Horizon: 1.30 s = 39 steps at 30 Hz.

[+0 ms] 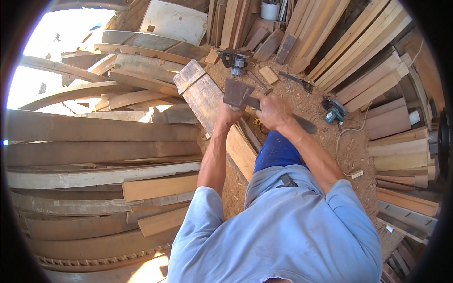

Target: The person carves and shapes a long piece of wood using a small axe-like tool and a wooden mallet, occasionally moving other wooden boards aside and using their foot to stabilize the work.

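A hatchet (237,93) with a broad dark head is up in front of me, its dark handle slanting down to the right. My right hand (274,113) is closed around the handle near the head. Close under the blade, my left hand (231,113) is closed against the head, its fingers partly hidden. Beneath my hands lies a weathered plank (200,96) with a crosspiece at its far end. A paler board (241,150) runs from below my left hand toward my blue trousers. Something small and yellow (257,121) shows beside my right wrist.
Long curved timbers (104,127) are stacked along the left. Boards (373,37) lean at the far right. On the sawdust-covered floor sit a black power tool (234,61), a green corded power tool (334,111), a wood block (269,75) and a dark long tool (296,81).
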Each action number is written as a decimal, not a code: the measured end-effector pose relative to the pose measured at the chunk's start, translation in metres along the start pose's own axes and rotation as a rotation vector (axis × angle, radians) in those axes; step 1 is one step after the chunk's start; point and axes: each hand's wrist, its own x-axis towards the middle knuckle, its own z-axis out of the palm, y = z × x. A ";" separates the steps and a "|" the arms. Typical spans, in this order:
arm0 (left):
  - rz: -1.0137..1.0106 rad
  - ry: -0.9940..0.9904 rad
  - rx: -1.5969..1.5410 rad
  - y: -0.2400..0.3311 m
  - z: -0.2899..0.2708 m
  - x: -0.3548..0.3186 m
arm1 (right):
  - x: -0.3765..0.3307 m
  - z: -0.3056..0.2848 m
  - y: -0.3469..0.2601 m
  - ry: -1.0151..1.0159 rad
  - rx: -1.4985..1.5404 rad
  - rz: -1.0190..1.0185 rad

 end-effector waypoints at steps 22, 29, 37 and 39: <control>-0.400 0.215 -0.440 -0.046 0.005 -0.008 | -0.043 -0.052 -0.022 0.027 0.479 0.086; -0.277 0.093 -0.336 -0.016 -0.001 -0.006 | -0.051 -0.086 -0.021 0.252 0.659 0.015; -0.357 -0.083 -0.222 -0.006 0.003 -0.010 | -0.027 -0.053 -0.042 0.511 0.768 -0.206; -0.222 0.082 -0.328 0.018 0.008 -0.003 | -0.018 -0.003 0.001 0.266 0.325 -0.163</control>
